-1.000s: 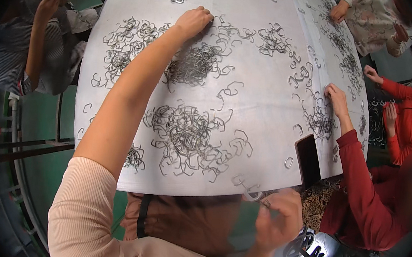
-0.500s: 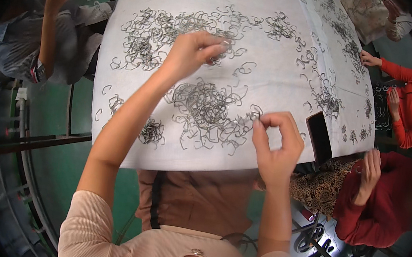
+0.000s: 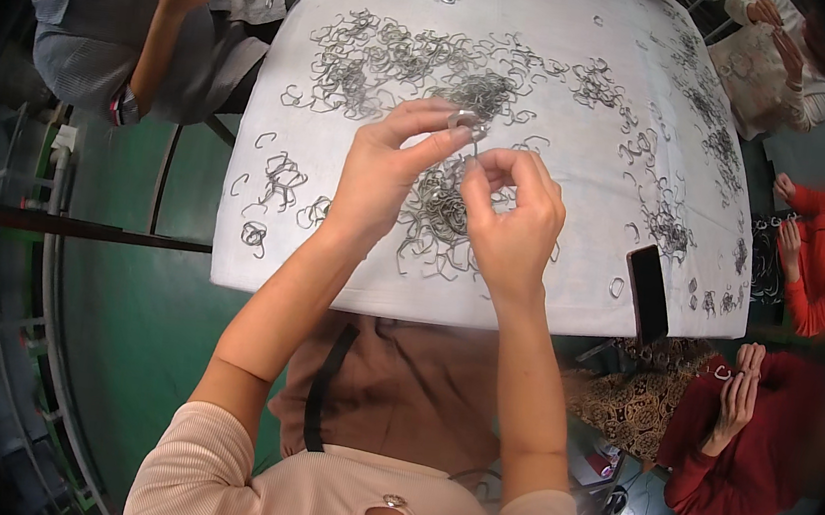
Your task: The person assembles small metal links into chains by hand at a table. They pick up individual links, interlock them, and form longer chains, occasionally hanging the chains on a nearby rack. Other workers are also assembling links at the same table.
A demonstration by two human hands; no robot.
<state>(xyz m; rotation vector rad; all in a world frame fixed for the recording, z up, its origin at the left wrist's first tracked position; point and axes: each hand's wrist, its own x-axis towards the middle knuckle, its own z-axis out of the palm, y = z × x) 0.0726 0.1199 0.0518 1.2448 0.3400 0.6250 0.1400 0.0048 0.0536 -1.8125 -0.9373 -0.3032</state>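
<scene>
Both hands meet above the white table (image 3: 557, 31). My left hand (image 3: 385, 179) pinches a small open metal link (image 3: 467, 122) between thumb and forefinger. My right hand (image 3: 513, 213) is closed beside it, its fingertips pinching something thin right at that link; I cannot make out what. Under the hands lies a tangled pile of metal links (image 3: 437, 215). A bigger spread of links (image 3: 403, 60) lies farther out on the table.
A dark phone (image 3: 647, 292) lies at the table's right front edge. A person in grey (image 3: 144, 38) sits at the left. People in red sleeves (image 3: 813, 270) and another at the far right work on links along the right side. Green floor lies below left.
My left hand drew back from the far pile with a link. My right hand rose from my lap and came up against it. The view shifted nearer the table's front edge.
</scene>
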